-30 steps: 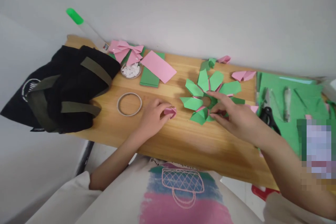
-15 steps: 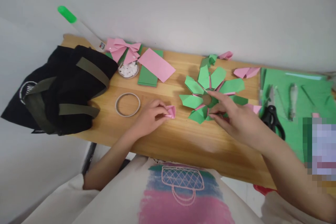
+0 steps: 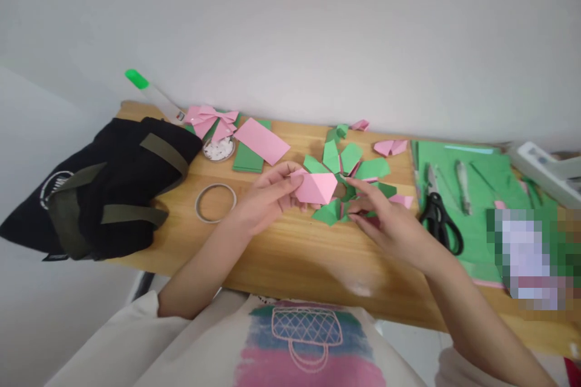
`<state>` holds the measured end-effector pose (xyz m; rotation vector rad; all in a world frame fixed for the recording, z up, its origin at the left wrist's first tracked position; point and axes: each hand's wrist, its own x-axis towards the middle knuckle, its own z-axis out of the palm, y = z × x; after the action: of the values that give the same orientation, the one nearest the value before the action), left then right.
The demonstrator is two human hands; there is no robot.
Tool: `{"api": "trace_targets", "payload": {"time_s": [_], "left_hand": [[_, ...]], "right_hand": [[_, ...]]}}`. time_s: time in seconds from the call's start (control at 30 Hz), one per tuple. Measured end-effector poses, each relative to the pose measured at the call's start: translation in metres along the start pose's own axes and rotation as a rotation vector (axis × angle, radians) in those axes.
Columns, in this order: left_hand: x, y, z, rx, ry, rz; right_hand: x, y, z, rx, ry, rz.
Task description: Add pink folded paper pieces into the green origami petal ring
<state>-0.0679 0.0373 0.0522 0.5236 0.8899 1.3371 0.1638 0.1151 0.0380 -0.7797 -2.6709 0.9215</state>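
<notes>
While white scraps fill the small dish (image 3: 218,149), the left hand (image 3: 263,198) pinches a pink fold (image 3: 315,187).

The person wears a loose, cream-white T-shirt (image 3: 313,338) with short sleeves; the left sleeve (image 3: 131,338) ends near the elbow at about 8 o'clock, and both forearms are bare. Printed on the chest is a fine-line, quilted handbag outline (image 3: 307,326) over brushed bands of green, blue and pink. No rings, watch or bracelets show on the left hand (image 3: 263,199) or right hand (image 3: 390,227).
</notes>
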Motion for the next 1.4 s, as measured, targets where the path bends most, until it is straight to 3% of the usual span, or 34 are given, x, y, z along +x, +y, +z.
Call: {"api": "trace_targets", "payload": {"time_s": [0.27, 0.7, 1.03, 1.4], "left_hand": [[0.024, -0.011, 0.000, 0.059, -0.038, -0.037], [0.024, -0.022, -0.005, 0.102, -0.085, 0.071], [0.024, -0.022, -0.002, -0.017, -0.069, -0.104], [0.024, -0.022, 0.006, 0.159, -0.057, -0.157]], "right_hand": [[-0.001, 0.000, 0.006, 0.105, 0.008, 0.035], [-0.004, -0.002, 0.009, 0.057, 0.037, 0.049], [0.002, -0.002, 0.007, 0.033, 0.025, 0.050], [0.005, -0.005, -0.006, 0.041, 0.065, 0.019]]}}
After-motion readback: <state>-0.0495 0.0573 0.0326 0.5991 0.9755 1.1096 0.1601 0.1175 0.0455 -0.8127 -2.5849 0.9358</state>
